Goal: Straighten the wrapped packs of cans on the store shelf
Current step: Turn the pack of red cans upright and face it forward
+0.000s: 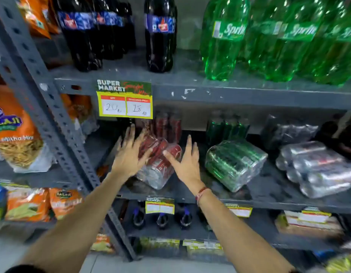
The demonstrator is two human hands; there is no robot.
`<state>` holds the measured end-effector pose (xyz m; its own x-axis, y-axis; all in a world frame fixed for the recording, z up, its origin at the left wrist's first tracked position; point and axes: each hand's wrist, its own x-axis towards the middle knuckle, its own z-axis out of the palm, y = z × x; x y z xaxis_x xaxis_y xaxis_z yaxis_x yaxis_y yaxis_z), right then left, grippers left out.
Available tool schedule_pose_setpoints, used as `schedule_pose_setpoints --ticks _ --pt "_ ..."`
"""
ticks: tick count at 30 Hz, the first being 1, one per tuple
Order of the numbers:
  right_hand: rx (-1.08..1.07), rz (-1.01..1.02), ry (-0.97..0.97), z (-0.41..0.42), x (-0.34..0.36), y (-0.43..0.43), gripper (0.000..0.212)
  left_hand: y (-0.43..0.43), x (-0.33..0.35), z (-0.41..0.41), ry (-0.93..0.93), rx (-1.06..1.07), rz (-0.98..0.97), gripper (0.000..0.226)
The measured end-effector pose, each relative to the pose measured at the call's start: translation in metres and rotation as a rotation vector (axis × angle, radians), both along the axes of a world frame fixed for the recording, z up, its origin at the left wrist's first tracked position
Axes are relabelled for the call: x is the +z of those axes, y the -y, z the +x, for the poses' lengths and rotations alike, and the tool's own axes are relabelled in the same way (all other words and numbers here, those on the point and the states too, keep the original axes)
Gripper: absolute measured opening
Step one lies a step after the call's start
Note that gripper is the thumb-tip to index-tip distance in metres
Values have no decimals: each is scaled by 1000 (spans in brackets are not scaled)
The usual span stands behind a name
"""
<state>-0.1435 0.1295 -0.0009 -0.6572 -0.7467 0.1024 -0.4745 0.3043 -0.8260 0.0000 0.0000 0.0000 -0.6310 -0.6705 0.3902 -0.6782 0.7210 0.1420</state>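
Observation:
A wrapped pack of red cans (158, 164) lies askew on the grey middle shelf (269, 198). My left hand (129, 152) hovers open at its left side, fingers spread, touching or nearly touching the wrap. At the pack's right side is my right hand (185, 162), open too, thumb against the cans. To the right a wrapped pack of green cans (234, 163) lies turned at an angle. Further right is a wrapped pack of silver cans (318, 168), also skewed. Upright red cans (168, 125) stand behind the red pack.
Dark cola bottles (160, 34) and green Sprite bottles (222, 38) stand on the shelf above. A yellow price tag (125, 104) hangs from that shelf's edge. Orange snack bags (15, 127) fill the left rack beyond a grey upright post (52, 115). Bottles stand on the shelf below.

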Motion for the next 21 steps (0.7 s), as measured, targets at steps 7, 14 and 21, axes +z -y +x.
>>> schedule_pose_setpoints --ticks 7,14,21 --pt "73 129 567 -6 -14 45 138 39 5 -8 159 117 505 82" --pt "108 50 661 -17 -20 51 91 38 -6 -8 132 151 418 98" --pt "176 -113 352 -25 -26 38 101 -8 -29 1 -214 232 422 92"
